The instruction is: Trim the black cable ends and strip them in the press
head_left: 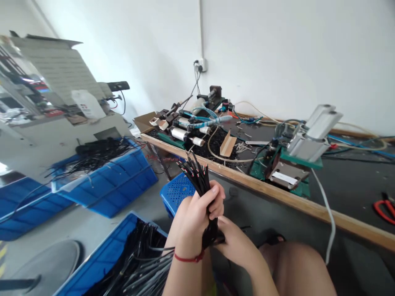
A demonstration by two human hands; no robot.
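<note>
A bundle of thin black cables [199, 177] stands upright in front of me, its stripped ends showing small red and white wire tips at the top. My left hand [206, 207], with a red cord at the wrist, is wrapped around the middle of the bundle. Lower down, my right hand [232, 238] closes on the same cables from the right; some of its fingers are hidden behind them. Beneath my left forearm, a blue crate [92, 261] holds a heap of loose black cables [135, 263].
A wood-edged workbench [271, 191] carries a press fixture with metal cylinders [311, 135], pneumatic parts [188, 133] and red-handled pliers [385, 209]. Beside it stands a blue stool [177, 191]. More blue crates [114, 183] with cables sit at left, near a machine [55, 74].
</note>
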